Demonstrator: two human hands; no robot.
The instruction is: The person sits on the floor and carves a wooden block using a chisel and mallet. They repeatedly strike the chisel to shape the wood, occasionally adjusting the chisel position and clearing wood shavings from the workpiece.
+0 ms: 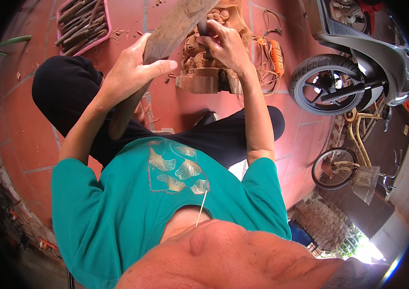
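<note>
The reddish-brown carved wooden figure (204, 62) stands on the red tiled floor (26, 115) just beyond my crossed legs. My right hand (226, 45) is clenched around a dark-handled chisel (203, 29) set against the carving's top. My left hand (134, 72) grips a long flat wooden mallet (161, 53), its upper end over the chisel. A pink tray of dark-handled carving tools (83, 24) lies well to the left; an orange power strip with cord (275, 50) sits beside the carving, a grey scooter (358, 72) and a cream bicycle (349, 159) farther right.
</note>
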